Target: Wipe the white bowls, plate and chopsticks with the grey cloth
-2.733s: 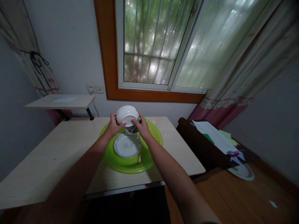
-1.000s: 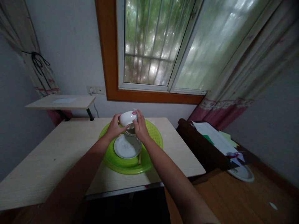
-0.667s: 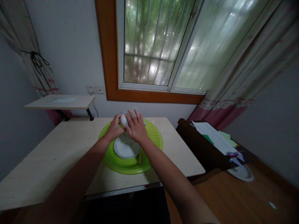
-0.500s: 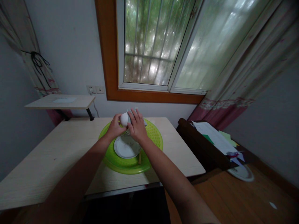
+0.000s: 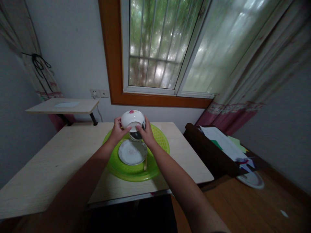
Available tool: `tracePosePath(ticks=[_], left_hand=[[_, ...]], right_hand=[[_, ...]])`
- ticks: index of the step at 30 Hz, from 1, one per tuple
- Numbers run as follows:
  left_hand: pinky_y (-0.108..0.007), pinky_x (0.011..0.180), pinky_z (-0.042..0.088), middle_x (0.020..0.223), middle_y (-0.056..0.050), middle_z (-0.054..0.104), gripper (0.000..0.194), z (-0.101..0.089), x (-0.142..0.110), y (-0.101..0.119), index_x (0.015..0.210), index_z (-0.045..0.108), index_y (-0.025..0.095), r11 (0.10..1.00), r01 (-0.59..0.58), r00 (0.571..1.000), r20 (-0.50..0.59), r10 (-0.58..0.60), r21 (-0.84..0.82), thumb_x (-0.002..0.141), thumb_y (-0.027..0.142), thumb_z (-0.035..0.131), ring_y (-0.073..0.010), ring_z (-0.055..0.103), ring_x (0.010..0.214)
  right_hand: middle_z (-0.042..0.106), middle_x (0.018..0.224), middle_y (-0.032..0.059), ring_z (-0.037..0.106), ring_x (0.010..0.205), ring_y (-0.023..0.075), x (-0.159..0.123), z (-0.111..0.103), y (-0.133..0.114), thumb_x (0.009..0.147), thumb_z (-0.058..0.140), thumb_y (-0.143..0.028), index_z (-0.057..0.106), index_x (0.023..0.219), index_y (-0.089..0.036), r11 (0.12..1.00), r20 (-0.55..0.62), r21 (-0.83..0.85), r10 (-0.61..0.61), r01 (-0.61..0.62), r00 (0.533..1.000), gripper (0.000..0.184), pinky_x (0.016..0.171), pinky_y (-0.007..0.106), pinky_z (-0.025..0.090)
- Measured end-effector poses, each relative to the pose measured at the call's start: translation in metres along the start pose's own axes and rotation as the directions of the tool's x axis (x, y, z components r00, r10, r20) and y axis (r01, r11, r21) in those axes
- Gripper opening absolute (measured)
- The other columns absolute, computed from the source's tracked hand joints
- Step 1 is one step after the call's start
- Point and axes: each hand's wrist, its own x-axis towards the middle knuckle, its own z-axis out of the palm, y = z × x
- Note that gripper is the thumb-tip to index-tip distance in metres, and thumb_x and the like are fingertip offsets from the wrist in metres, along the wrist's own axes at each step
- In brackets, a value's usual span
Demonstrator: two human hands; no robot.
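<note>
I hold a white bowl (image 5: 132,119) with a small pink flower on its side, lifted above a green plastic basin (image 5: 157,142) on the table. My left hand (image 5: 117,130) grips its left rim and my right hand (image 5: 145,132) grips its right side. A dark round object (image 5: 135,135), maybe another bowl, shows just under the white one. Below the bowl, a white plate (image 5: 132,152) lies in the basin, with wooden chopsticks (image 5: 145,163) beside it.
The basin sits on a pale wooden table (image 5: 48,161). A small shelf (image 5: 63,105) stands at the back left under a wall socket. A dark wooden bench (image 5: 206,149) with papers (image 5: 223,140) is to the right, a white plate (image 5: 251,179) on the floor past it.
My right hand lay over the bowl with spread fingers a moment ago; now it grips the right side. The bowl has turned and risen, its flower now facing me.
</note>
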Motion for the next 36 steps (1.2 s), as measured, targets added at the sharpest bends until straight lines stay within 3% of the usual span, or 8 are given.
tracePosePath(ticks=[8, 15, 19, 26, 31, 36], left_hand=[[-0.043, 0.096, 0.059, 0.146, -0.018, 0.053, 0.078, -0.001, -0.004, 0.007, 0.135, 0.045, 0.024, 0.998, -0.048, 0.995, 0.091, 0.044, 0.042, 0.07, 0.04, 0.085, -0.0329, 0.058, 0.133], [-0.037, 0.084, 0.063, 0.142, -0.018, 0.055, 0.078, -0.001, -0.004, 0.007, 0.136, 0.05, 0.022, 0.989, -0.08, 0.991, 0.113, 0.066, 0.125, 0.069, 0.038, 0.087, -0.0313, 0.061, 0.126], [-0.037, 0.086, 0.062, 0.142, -0.018, 0.055, 0.078, -0.002, -0.005, 0.007, 0.138, 0.05, 0.022, 0.976, -0.123, 0.987, 0.122, 0.102, 0.179, 0.07, 0.037, 0.086, -0.0298, 0.062, 0.123], [-0.038, 0.087, 0.061, 0.132, -0.014, 0.059, 0.075, 0.004, -0.007, 0.01, 0.131, 0.052, 0.022, 0.966, -0.133, 0.989, 0.096, 0.114, 0.223, 0.065, 0.031, 0.087, -0.0283, 0.065, 0.117], [-0.04, 0.091, 0.059, 0.129, -0.011, 0.061, 0.075, 0.004, -0.007, 0.009, 0.126, 0.054, 0.025, 0.968, -0.127, 0.99, 0.091, 0.11, 0.217, 0.059, 0.022, 0.086, -0.0276, 0.065, 0.116], [-0.041, 0.093, 0.058, 0.126, -0.011, 0.06, 0.071, 0.004, -0.006, 0.005, 0.125, 0.055, 0.025, 0.959, -0.165, 0.985, 0.089, 0.148, 0.229, 0.061, 0.02, 0.084, -0.0273, 0.064, 0.116]], right_hand=[[0.05, 0.15, 0.0161, 0.048, 0.14, 0.0288, 0.005, -0.016, -0.005, 0.099, 0.055, -0.048, 0.036, 0.159, -0.021, 0.988, 0.051, -0.079, -0.131, 0.135, 0.99, 0.068, 0.12, 0.049, 0.039], [0.047, 0.153, 0.0158, 0.045, 0.144, 0.0288, 0.007, -0.023, -0.007, 0.101, 0.052, -0.043, 0.034, 0.161, -0.023, 0.972, 0.099, -0.135, -0.179, 0.192, 0.979, 0.066, 0.122, 0.05, 0.038], [0.045, 0.156, 0.0168, 0.043, 0.146, 0.0284, 0.006, -0.025, -0.01, 0.101, 0.052, -0.046, 0.033, 0.161, -0.022, 0.963, 0.118, -0.149, -0.207, 0.223, 0.971, 0.068, 0.123, 0.051, 0.036], [0.027, 0.17, 0.0134, 0.024, 0.159, 0.0295, 0.004, -0.027, -0.031, 0.101, 0.052, -0.051, 0.021, 0.166, -0.023, 0.887, 0.217, -0.285, -0.308, 0.362, 0.926, 0.077, 0.127, 0.055, 0.028], [0.031, 0.17, 0.0078, 0.017, 0.161, 0.0292, 0.0, -0.023, -0.049, 0.103, 0.05, -0.045, 0.031, 0.164, -0.025, 0.809, 0.318, -0.37, -0.352, 0.457, 0.88, 0.067, 0.13, 0.057, 0.018], [0.036, 0.168, 0.0057, 0.022, 0.16, 0.0276, 0.0, -0.019, -0.052, 0.106, 0.046, -0.039, 0.039, 0.16, -0.026, 0.81, 0.294, -0.393, -0.339, 0.436, 0.894, 0.056, 0.13, 0.056, 0.02]])
